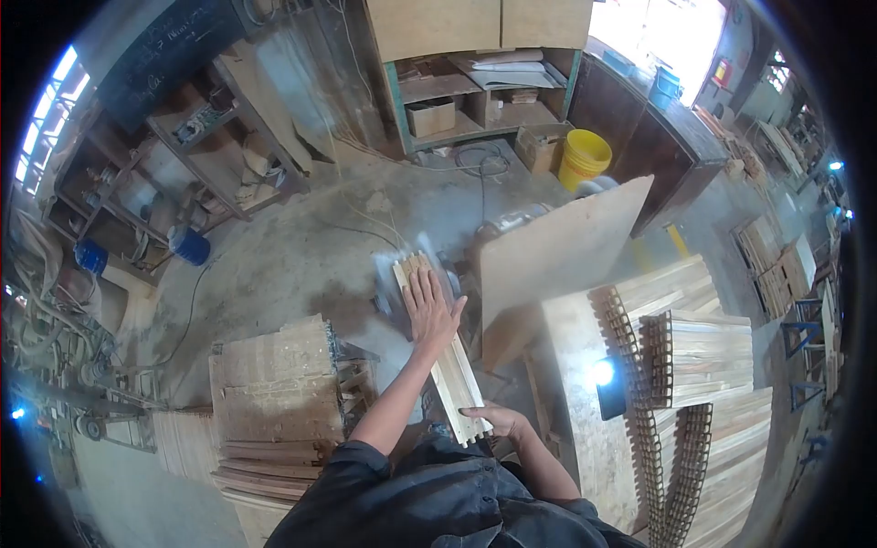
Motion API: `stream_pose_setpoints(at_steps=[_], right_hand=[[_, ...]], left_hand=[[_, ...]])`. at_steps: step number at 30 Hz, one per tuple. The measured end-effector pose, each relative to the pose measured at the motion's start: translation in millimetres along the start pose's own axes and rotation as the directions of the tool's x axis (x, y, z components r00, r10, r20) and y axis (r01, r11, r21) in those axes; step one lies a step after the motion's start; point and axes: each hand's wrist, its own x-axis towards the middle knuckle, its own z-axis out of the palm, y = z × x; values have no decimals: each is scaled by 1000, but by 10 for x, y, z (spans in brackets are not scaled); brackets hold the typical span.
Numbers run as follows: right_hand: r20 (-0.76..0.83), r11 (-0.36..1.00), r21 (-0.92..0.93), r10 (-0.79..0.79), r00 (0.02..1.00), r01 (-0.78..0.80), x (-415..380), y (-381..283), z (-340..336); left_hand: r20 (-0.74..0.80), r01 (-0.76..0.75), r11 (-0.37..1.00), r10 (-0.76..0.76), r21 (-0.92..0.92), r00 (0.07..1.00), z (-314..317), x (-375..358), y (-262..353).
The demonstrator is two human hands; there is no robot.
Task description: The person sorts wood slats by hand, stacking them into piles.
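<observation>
A narrow bundle of pale wooden strips (448, 374) with notched ends points away from my body. My left hand (431, 309) lies flat on top of its far part, fingers stretched forward and thumb out to the right. At the near end, my right hand (498, 420) grips the strips from the right side, thumb on top. Under the far end is a grey machine (388, 297), mostly hidden and blurred.
Stacked boards (274, 384) stand at my left. On my right, a worktable (585, 402) bears stacks of slotted wooden pieces (708, 356). A large upright panel (562, 256) rises ahead to the right. Beyond are a yellow bucket (585, 157) and cables (365, 224) on the floor.
</observation>
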Motion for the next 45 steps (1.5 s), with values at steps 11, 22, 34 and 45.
stream_pose_setpoints(at_steps=[11, 22, 34, 45], right_hand=[[-23, 999, -11, 43, 999, -44, -106, 145, 52], [-283, 939, -331, -3, 959, -94, 110, -17, 21], [-239, 884, -459, -218, 946, 88, 535, -103, -123], [-455, 763, -610, -114, 883, -216, 233, 106, -145]], left_hand=[[33, 6, 1000, -6, 3, 999, -88, -162, 55], [-24, 32, 999, -33, -41, 999, -3, -7, -133], [-22, 76, 997, -76, -7, 997, 0, 276, -351], [15, 82, 994, -81, -69, 997, 45, -153, -198]])
